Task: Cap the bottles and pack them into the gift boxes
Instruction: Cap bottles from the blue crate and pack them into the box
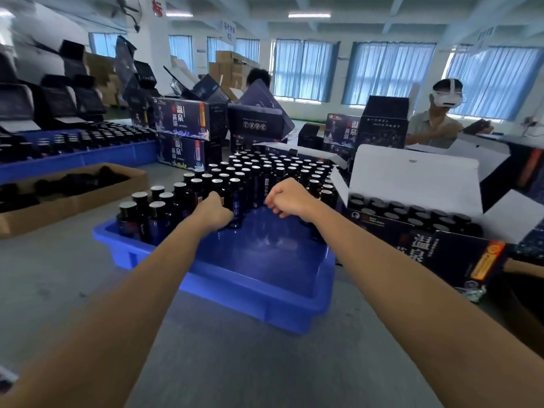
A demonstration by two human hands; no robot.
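Observation:
A blue plastic tray [259, 293] in front of me holds many dark bottles [241, 172] with foil-sealed tops, crowded at its far side and left corner. My left hand [216, 213] grips a dark bottle [237, 204] at the front of that crowd. My right hand [290, 198] is curled at the front row of bottles; whether it holds one is hidden. To the right stands an open gift box [412, 184] with a white flap, filled with several black-capped bottles [412, 213].
A cardboard tray [73, 198] of dark caps lies at the left, with another blue tray [76, 160] of bottles behind it. Stacked printed gift boxes [188, 134] stand beyond the bottles. A person wearing a headset [438, 116] sits at the far right.

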